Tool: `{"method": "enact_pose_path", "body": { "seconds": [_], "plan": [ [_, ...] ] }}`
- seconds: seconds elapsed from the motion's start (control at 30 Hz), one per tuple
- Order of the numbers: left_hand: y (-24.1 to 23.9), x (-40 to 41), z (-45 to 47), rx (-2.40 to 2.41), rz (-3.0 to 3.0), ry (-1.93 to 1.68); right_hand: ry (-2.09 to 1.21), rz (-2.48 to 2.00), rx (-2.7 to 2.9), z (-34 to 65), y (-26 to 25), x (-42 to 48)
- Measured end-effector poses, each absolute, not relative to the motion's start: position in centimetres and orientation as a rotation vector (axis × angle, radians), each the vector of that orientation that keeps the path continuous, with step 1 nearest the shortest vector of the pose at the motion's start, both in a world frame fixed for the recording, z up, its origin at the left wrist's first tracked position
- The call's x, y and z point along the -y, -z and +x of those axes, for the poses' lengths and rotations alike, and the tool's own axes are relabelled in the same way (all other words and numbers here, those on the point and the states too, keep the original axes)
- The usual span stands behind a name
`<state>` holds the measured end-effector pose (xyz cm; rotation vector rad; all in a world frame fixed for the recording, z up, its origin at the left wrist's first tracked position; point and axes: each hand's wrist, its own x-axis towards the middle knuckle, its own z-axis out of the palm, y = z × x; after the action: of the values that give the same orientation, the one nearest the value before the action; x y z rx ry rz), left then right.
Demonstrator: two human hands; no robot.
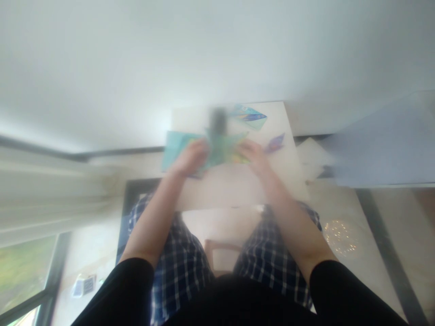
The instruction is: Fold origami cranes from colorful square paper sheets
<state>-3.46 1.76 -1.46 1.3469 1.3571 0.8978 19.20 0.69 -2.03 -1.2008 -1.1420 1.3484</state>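
Observation:
A green and yellow piece of paper (pixel 222 148), apparently folded, lies between my hands over the small white table. My right hand (pixel 252 153) grips its right end with fingers curled. At its left side, my left hand (pixel 194 156) is closed on the paper's edge; haze blurs the fingertips. Partly under the left hand is a teal sheet (pixel 172 144). Farther back on the table sits a folded blue and teal paper shape (pixel 252 116). A smaller purple folded paper piece (pixel 275 143) is just right of my right hand.
The white table (pixel 234 188) stands against a pale wall (pixel 210 54), above my knees in checked trousers (pixel 183 253). A blurred dark object (pixel 218 120) is at the table's back. To the right are a light grey panel (pixel 384 145) and a glittering round thing (pixel 340 237).

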Motion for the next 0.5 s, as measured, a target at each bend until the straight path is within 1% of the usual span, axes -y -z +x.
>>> {"method": "enact_pose_path", "body": {
  "seconds": [0.1,0.27,0.4,0.5],
  "plan": [
    [1.0,-1.5,-3.4,-1.289,1.31,-0.841,-1.459,-1.122,0.973,19.1,1.7,-0.6],
    [0.7,-1.2,-2.7,-1.325,1.265,-0.842,-1.565,-1.12,0.824,18.9,1.4,-0.4],
    [0.8,-1.2,-2.5,-1.383,1.243,-0.855,-1.623,-0.964,0.93,18.9,1.3,-0.2],
    [0.7,-1.3,-2.3,-1.447,1.276,-0.858,-1.511,-1.045,1.072,18.8,1.3,-0.1]
  ]
}}
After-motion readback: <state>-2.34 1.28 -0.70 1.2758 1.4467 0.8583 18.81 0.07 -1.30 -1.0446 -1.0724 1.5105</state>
